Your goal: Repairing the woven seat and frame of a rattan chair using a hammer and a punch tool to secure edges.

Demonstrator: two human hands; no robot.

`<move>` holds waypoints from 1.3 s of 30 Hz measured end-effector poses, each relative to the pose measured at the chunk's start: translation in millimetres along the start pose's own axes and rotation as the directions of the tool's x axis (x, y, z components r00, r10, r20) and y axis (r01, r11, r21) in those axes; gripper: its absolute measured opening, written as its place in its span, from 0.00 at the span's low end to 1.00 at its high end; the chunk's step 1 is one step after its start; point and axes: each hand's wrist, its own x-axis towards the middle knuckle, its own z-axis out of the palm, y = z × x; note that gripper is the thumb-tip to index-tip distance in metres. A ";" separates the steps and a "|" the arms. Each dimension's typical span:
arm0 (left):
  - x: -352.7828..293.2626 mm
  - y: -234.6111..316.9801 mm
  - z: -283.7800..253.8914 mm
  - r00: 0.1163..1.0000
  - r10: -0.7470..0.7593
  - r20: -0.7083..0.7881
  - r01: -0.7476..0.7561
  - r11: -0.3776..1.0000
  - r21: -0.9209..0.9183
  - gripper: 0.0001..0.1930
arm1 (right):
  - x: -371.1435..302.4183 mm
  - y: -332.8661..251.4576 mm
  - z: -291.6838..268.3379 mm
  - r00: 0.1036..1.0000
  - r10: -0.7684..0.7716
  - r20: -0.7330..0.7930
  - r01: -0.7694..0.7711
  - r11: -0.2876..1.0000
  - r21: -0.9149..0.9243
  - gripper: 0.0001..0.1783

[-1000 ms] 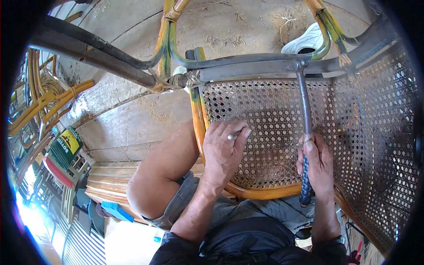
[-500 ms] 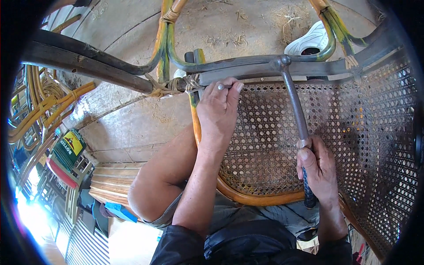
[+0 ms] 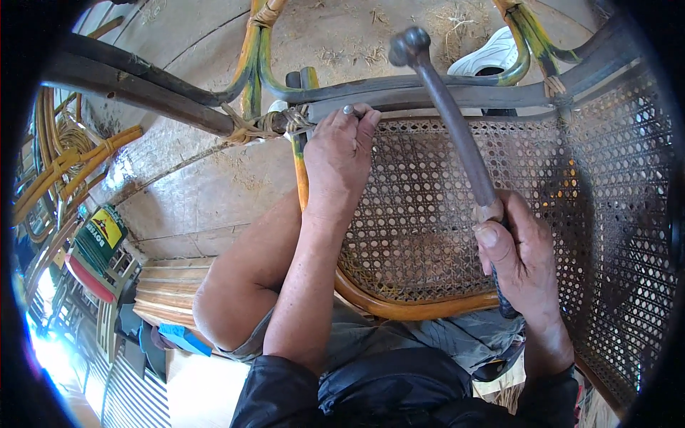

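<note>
In my right hand (image 3: pixel 524 253) is a hammer (image 3: pixel 457 125), gripped by its dark handle. Its rounded head is lifted above the rattan chair frame (image 3: pixel 428 98), up and to the right of my left hand (image 3: pixel 337 157). The left fingers pinch a short metal punch (image 3: pixel 349 110) against the dark rail; its blunt end shows, while its tip is hidden by the fingers. Just left of that hand, cane binding (image 3: pixel 296 120) wraps the joint of the frame. Below the rail spreads the woven cane panel (image 3: pixel 421 214), bordered by an orange-brown rattan pole (image 3: pixel 407 312).
Dark poles (image 3: pixel 143 93) stretch to the left, and curved rattan legs rise beyond the rail. A white shoe (image 3: pixel 492 53) is on the floor behind the frame. At left lie bundled rattan pieces (image 3: pixel 78 167), a green container (image 3: pixel 100 235) and wooden slats (image 3: pixel 171 285).
The hammer head has risen off the rail, moving up and to the left. My left hand keeps its pinch on the punch. The whole view has shifted slightly.
</note>
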 end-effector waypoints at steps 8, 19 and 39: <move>4.9 6.7 0.4 0.997 0.043 0.067 -0.051 0.992 0.116 0.14 | -8.1 -22.6 3.1 0.997 -0.075 -0.021 0.075 0.997 -0.001 0.16; 3.8 2.0 4.1 0.991 0.122 0.055 -0.129 0.980 0.149 0.15 | 3.5 -11.4 -2.9 0.996 -0.088 0.019 0.091 0.969 -0.230 0.15; -45.8 -106.8 -16.1 0.599 -0.754 0.270 0.210 -0.177 -0.962 0.17 | -39.0 52.5 -1.1 0.942 0.248 -0.226 -0.174 0.937 0.304 0.17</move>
